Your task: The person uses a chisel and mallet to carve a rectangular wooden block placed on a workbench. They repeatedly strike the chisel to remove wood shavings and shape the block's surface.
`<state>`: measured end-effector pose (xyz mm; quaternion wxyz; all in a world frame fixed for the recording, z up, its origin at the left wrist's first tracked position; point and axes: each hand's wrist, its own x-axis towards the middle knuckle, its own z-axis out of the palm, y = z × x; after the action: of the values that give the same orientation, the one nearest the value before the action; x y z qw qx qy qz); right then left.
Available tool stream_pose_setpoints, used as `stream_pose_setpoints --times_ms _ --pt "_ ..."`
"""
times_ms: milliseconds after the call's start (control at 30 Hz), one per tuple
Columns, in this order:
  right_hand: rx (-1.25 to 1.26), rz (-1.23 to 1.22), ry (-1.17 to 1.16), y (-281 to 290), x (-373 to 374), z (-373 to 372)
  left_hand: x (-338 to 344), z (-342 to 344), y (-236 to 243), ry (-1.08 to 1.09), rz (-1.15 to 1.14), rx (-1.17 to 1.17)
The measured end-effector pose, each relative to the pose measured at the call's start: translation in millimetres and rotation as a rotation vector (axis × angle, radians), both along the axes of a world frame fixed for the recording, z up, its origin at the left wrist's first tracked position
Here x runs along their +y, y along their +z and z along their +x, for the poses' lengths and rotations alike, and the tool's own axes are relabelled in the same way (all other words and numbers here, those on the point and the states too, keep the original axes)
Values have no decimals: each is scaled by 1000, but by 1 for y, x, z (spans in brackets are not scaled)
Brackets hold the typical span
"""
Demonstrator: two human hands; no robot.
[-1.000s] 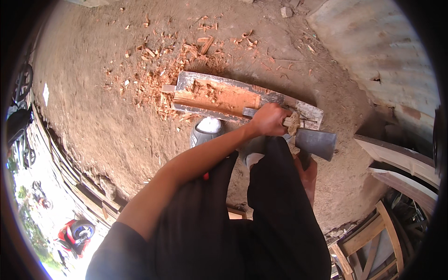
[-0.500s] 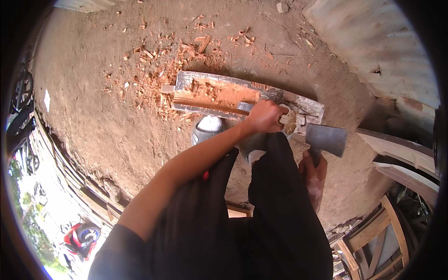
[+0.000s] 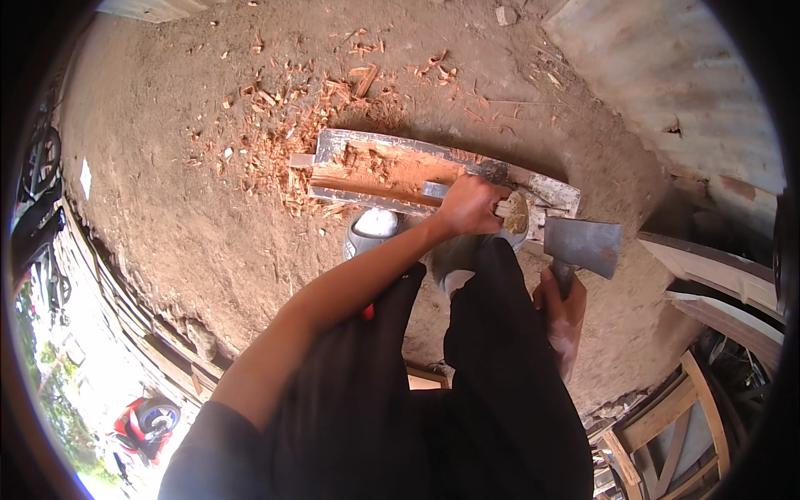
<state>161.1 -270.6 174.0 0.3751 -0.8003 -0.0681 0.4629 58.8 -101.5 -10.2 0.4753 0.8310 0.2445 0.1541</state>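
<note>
My left hand [image 3: 472, 204] is closed round a chisel; its flat metal blade [image 3: 434, 189] points left into the carved hollow of a wooden block [image 3: 400, 162]. The frayed wooden end of the chisel's handle [image 3: 516, 214] sticks out on the right of my fist. That block has worn dark and whitish paint outside and raw orange wood inside. Lower right, my right hand [image 3: 562, 304] grips a hatchet by its handle, just under the broad grey head [image 3: 583, 245]. The hatchet head is apart from the chisel's end, to its right.
Orange wood chips [image 3: 308, 125] lie scattered on the dirt floor [image 3: 158, 167] left of and beyond the block. My shoe [image 3: 371, 227] is against its near side. Corrugated metal sheet [image 3: 667, 92] stands at right; a wooden frame [image 3: 679, 417] leans lower right. A red motorcycle [image 3: 142, 429] is at lower left.
The hatchet head, slightly blurred before, now looks sharp and has barely shifted. My left hand has moved very slightly left with the chisel. The block stays in place.
</note>
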Motion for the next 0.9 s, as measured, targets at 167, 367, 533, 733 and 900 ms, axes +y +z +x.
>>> stream_pose_setpoints --times_ms 167,367,533,733,900 --pt "-170 65 58 -19 2 -10 1 1 8 67 -24 -76" --pt "-83 14 97 -19 12 -5 3 -5 -1 33 -21 -66" --pt "-46 -45 201 -24 15 -3 3 -7 3 64 -20 -98" --pt "-58 31 -32 -34 15 -8 4 -1 -1 162 6 -7" --pt "42 -28 138 -24 22 12 5 -5 0 145 23 42"
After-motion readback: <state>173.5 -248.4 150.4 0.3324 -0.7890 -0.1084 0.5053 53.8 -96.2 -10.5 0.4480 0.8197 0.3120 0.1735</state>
